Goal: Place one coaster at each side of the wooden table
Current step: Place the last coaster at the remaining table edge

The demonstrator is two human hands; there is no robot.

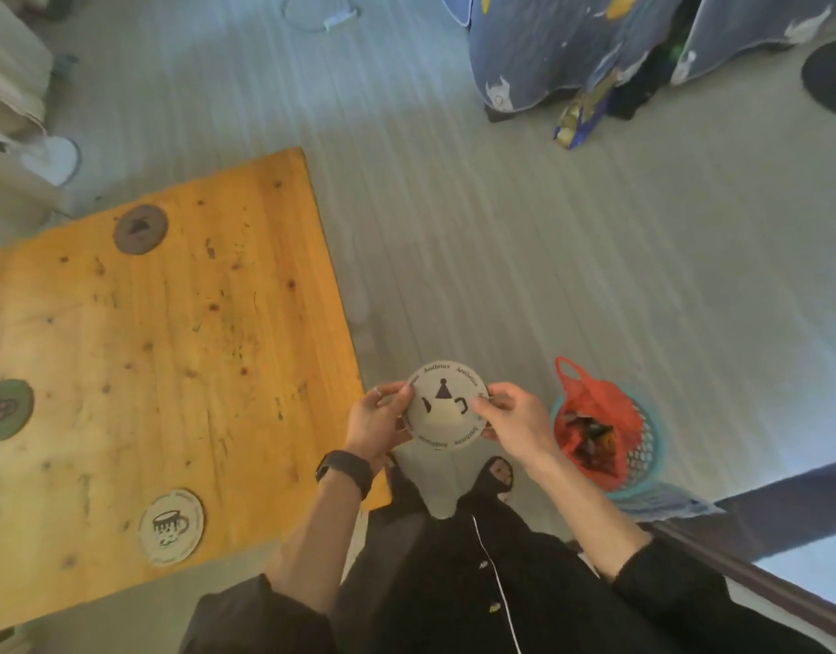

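A round cream coaster with a teapot print [446,413] is held over the floor, just right of the wooden table [180,351]. My left hand [376,420] grips its left edge and my right hand [512,420] grips its right edge. Three coasters lie on the table: a brown coaster [140,228] near the far edge, a green coaster [3,410] at the left edge, and a cream coaster with a cup print [171,527] near the front edge. The strip of table along its right edge is bare.
A teal basket with a red net bag [604,429] stands on the floor to my right. Blue patterned bedding [595,44] hangs at the far right. A dark round mat [831,77] lies at the top right. A dark ledge [760,559] runs at the lower right.
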